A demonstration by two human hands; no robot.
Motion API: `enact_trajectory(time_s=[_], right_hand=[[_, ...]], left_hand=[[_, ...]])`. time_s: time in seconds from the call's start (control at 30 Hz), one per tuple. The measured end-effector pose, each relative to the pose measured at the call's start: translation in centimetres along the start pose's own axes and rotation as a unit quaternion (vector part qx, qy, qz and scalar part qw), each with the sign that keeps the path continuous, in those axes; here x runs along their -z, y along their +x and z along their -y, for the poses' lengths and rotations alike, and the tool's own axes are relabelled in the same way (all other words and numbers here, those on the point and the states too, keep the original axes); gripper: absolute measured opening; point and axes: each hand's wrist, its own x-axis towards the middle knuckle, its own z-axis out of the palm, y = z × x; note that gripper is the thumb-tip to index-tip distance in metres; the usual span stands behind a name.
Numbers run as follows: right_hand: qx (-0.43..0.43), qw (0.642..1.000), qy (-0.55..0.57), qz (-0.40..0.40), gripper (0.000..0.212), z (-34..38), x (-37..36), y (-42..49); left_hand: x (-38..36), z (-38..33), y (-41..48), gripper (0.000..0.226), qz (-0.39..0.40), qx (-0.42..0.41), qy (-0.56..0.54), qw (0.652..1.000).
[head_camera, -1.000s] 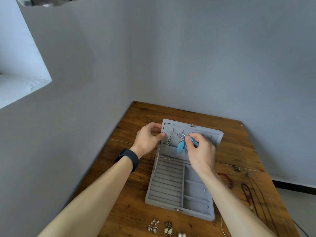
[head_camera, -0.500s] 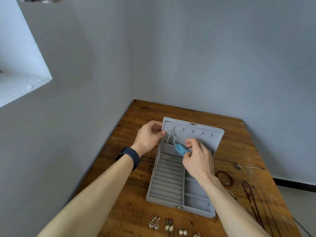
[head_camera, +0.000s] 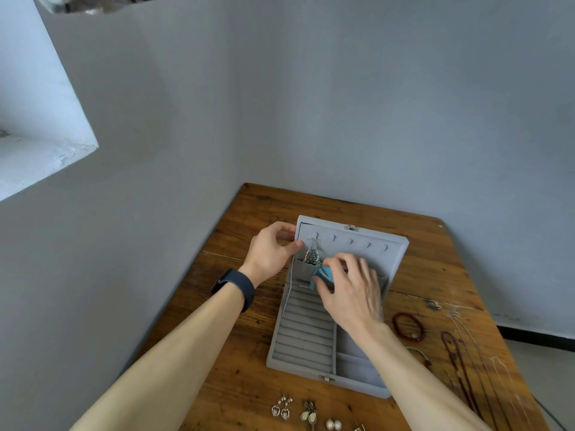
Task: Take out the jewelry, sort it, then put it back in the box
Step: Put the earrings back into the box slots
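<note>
Jewelry box (head_camera: 306, 334), centre frame, emptying nearly done: left hand (head_camera: 270, 254) is gripping the lid (head_camera: 375, 245); right hand (head_camera: 353, 295), its grip is pinching blue earrings (head_camera: 323, 275). Silver earring (head_camera: 312, 256) is hanging inside; sorting and return are pending.

The box (head_camera: 305, 337) sits mid-tabletop (head_camera: 249, 384), its lid (head_camera: 373, 241) standing open at the far side. My left hand (head_camera: 270, 250) holds the lid's left edge. A dangling earring (head_camera: 312, 255) hangs from the leftmost hook inside the lid, above the lid's pocket. Just right of it, my right hand (head_camera: 351, 290) pinches a second earring (head_camera: 323, 273) at the pocket. A bracelet (head_camera: 407, 326) lies right of the box, with necklaces (head_camera: 460, 362) farther right. Three earring pairs (head_camera: 308, 413) lie in a row on the near side of the box.
</note>
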Motion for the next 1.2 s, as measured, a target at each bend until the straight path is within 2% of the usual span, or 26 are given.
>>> enact_trajectory(time_s=[0.13, 0.23, 0.3, 0.53, 0.77, 1.0, 1.13, 1.2], right_hand=[[-0.040, 0.998, 0.052, 0.021, 0.037, 0.8, 0.6, 0.0], [-0.058, 0.998, 0.033, -0.010, 0.033, 1.3, 0.5, 0.1], [-0.055, 0.998, 0.000, -0.026, 0.034, 1.3, 0.2, 0.1], [-0.035, 0.996, -0.041, -0.072, 0.007, -0.3, 0.3, 0.3], [-0.014, 0.995, -0.052, -0.088, 0.010, -2.5, 0.4, 1.2], [-0.012, 0.998, 0.063, -0.022, 0.019, -1.3, -0.1, 0.2], [-0.036, 0.994, 0.066, 0.078, 0.033, 0.2, 0.4, 0.4], [-0.049, 0.987, 0.102, 0.115, 0.038, 0.6, 0.6, 0.7]], left_hand=[[-0.1, 0.0, 0.1, 0.028, -0.002, 0.006, -0.001, 1.000], [-0.2, 0.1, 0.2, 0.028, -0.002, 0.002, 0.004, 1.000], [-0.1, 0.2, 0.1, 0.029, -0.003, 0.002, 0.006, 1.000], [0.0, 0.2, 0.0, 0.029, -0.001, 0.007, -0.007, 1.000], [0.0, 0.1, 0.0, 0.030, 0.000, 0.012, -0.010, 1.000], [-0.2, 0.0, 0.1, 0.031, -0.005, 0.011, 0.000, 1.000], [-0.3, 0.1, 0.1, 0.030, -0.009, 0.013, 0.001, 1.000], [-0.4, 0.2, 0.1, 0.028, -0.009, 0.013, -0.002, 1.000]])
